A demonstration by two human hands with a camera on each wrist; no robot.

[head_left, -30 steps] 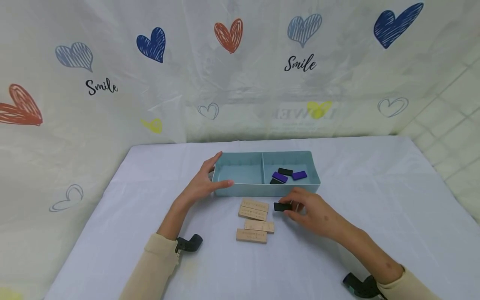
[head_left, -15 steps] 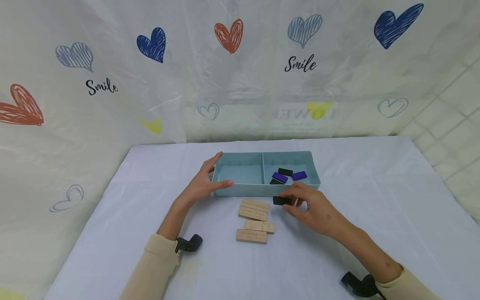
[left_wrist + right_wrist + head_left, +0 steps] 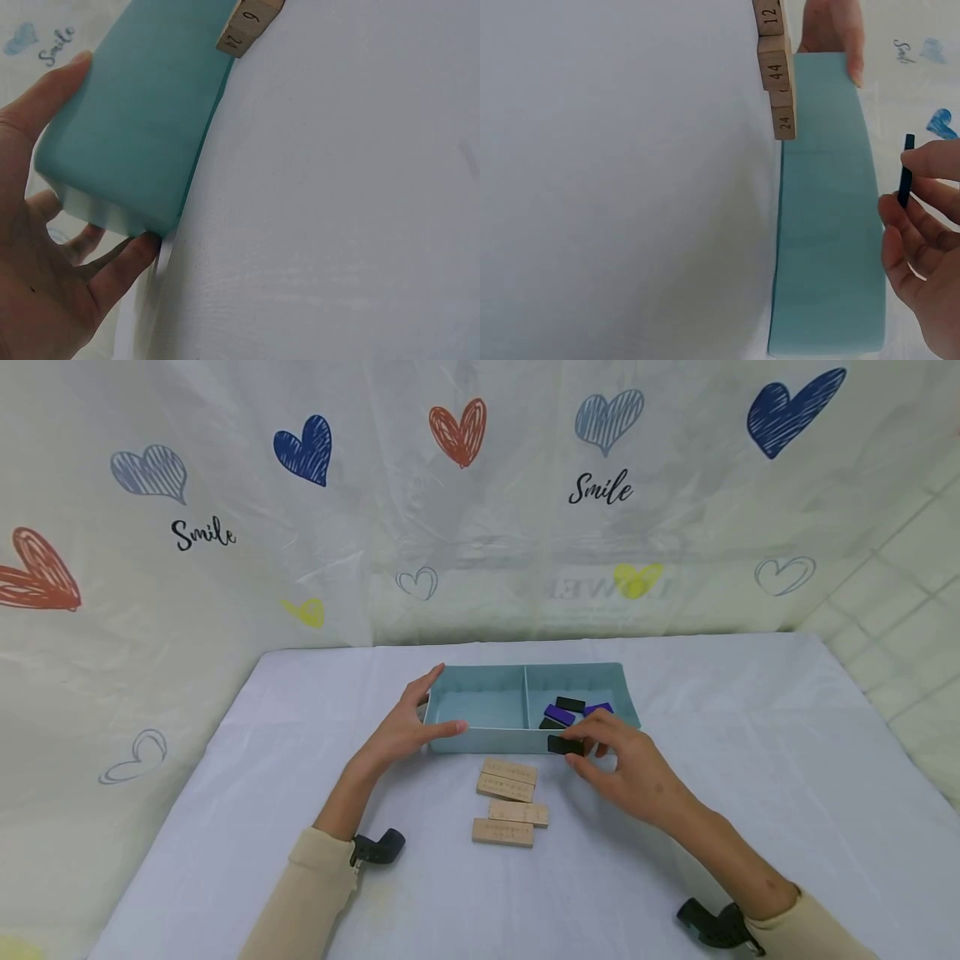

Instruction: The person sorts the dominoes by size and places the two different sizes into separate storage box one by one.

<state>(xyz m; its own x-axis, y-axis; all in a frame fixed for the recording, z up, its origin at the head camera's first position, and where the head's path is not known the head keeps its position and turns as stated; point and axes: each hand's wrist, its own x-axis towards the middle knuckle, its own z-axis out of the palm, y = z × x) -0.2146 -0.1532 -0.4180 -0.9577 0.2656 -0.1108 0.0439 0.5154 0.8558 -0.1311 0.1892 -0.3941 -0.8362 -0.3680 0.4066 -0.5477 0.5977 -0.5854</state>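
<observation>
Right grip pinches black tile, long axis left-right (seemingly level); left grip clasps tray.

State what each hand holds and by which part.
The right hand pinches a black block by its right end; the left hand grips the blue tray at its left end.

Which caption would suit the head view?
Left hand holds a two-compartment teal tray; right hand pinches a black tile.

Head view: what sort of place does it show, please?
Probably an indoor spot arranged for recording handwork: a white-covered table, a pale backdrop printed with hearts and "Smile", and black wrist devices, likely cameras.
</observation>
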